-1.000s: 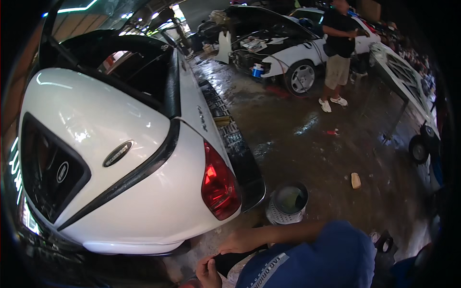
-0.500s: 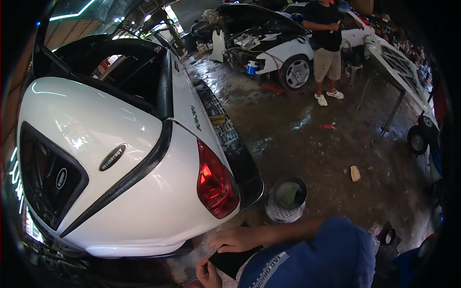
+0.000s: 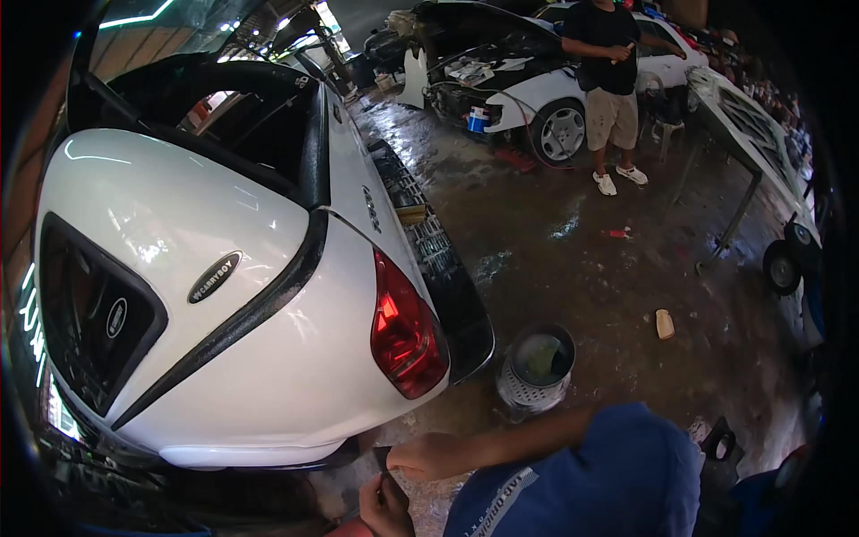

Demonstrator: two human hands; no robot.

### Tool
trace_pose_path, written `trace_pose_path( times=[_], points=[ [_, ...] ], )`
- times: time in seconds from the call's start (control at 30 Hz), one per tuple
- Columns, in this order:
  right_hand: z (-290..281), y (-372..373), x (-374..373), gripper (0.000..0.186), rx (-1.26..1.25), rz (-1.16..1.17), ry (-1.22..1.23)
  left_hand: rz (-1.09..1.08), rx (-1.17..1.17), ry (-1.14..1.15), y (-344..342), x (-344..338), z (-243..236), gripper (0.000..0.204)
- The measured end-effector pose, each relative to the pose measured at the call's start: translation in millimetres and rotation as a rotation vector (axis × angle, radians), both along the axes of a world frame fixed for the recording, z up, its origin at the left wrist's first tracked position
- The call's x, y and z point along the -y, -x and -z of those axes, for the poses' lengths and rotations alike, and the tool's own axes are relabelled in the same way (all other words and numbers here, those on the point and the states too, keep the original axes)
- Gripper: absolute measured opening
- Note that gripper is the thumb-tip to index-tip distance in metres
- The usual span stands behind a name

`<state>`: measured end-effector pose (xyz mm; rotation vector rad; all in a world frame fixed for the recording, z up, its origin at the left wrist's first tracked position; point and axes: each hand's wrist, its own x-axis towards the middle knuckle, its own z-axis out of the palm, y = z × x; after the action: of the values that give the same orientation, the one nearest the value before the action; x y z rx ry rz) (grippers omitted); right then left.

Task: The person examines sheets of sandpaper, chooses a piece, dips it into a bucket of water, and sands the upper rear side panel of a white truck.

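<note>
Your 2 hands are close together at the bottom of the view. Your right hand (image 3: 431, 456) has its fingers curled and looks pinched on the edge of a dark piece (image 3: 382, 457), which sits at those fingertips, above your left hand (image 3: 385, 504). Your left fingers are bent too, but I cannot tell whether they grip anything. How far along this handling is stays hard to judge: the piece is in hand, not set down, and neither hand touches the truck (image 3: 277, 376).

The truck's rear is just beyond your hands. Its tail light (image 3: 404, 331) and badge (image 3: 215, 277) are both in place, so that much looks done. Whether its white surface needs more work, I cannot tell from here.

Past your right forearm, the bucket (image 3: 530, 395) stands on the wet floor (image 3: 573, 277), with something greenish inside it. Farther right, a pale block (image 3: 664, 324) lies on the floor, well apart from your hands.

At the back, another person (image 3: 608, 72) stands beside a white car (image 3: 528, 112). That car's front end is open, so work there looks unfinished.
</note>
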<state>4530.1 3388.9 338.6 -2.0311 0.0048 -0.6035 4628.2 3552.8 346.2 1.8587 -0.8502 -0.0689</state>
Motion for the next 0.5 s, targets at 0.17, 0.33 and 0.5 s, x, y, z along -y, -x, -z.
trace_pose_path(
  times=[0.17,0.33,0.5],
  points=[
    [7.5,-10.6,3.5,0.013,0.141,0.103,0.405,0.09,0.407,-0.332,-8.0,-10.0,-8.8,0.013],
    [17.5,-9.3,1.2,0.014,0.165,0.061,0.371,0.166,0.199,-0.365,-1.1,-13.3,-19.9,0.013],
    [21.5,-1.4,4.2,0.014,0.14,0.028,0.436,0.237,0.154,-0.364,9.5,-3.7,-31.9,0.014]
  ],
)
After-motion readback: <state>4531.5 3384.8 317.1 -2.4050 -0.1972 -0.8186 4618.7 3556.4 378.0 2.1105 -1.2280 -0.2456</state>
